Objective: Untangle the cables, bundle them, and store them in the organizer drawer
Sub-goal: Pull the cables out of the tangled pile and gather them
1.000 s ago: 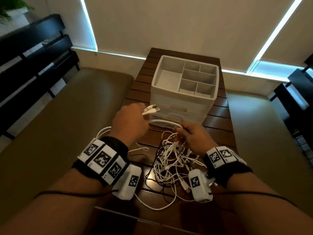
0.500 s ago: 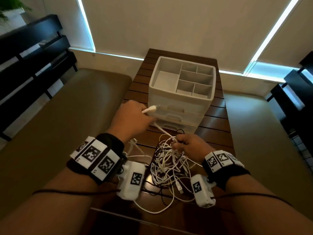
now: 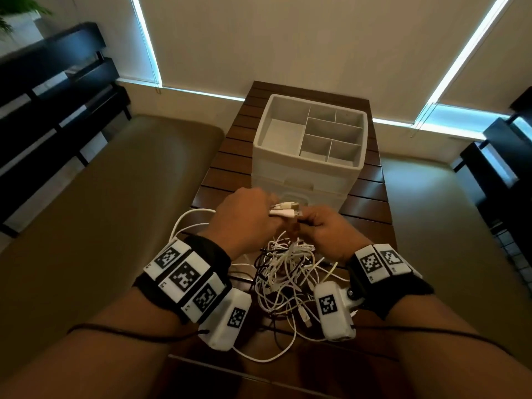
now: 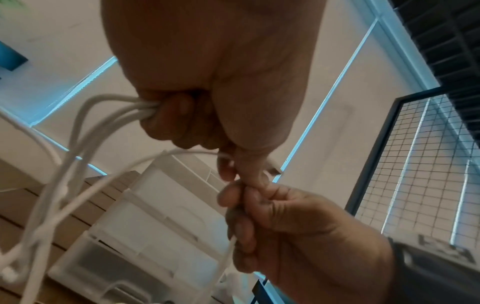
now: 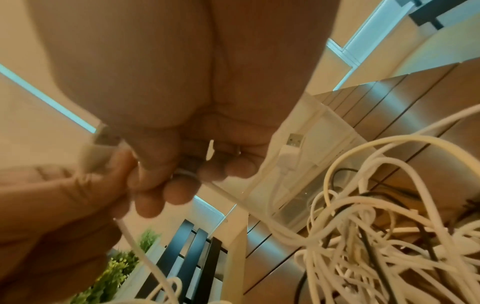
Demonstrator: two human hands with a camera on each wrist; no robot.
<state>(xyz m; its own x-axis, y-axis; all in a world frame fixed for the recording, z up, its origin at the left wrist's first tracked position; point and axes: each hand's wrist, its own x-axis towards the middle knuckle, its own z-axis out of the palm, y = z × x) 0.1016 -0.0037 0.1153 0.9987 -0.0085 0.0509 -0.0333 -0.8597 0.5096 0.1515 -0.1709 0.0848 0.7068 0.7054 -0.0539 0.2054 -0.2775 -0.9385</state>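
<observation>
A tangle of white and black cables [image 3: 288, 269] lies on the dark slatted table [image 3: 371, 203], in front of the white organizer [image 3: 308, 156] with its divided top tray and drawers below. My left hand [image 3: 244, 214] grips a bunch of white cable strands [image 4: 109, 115], and their USB plugs [image 3: 285, 211] stick out to the right. My right hand [image 3: 325, 228] meets it and pinches a white cable [image 5: 233, 197] just below the plugs. In the right wrist view the cable tangle [image 5: 376, 226] hangs beside the hand.
Olive cushioned benches [image 3: 121, 226] flank the table on both sides. Dark slatted furniture [image 3: 51, 105] stands at the far left and dark shelving [image 3: 506, 156] at the far right. One white cable loop [image 3: 267, 358] reaches the table's near edge.
My right hand has risen from the tangle up to the left hand and now pinches the cable by the plugs. The left hand moved slightly right and nearer, still holding its strands.
</observation>
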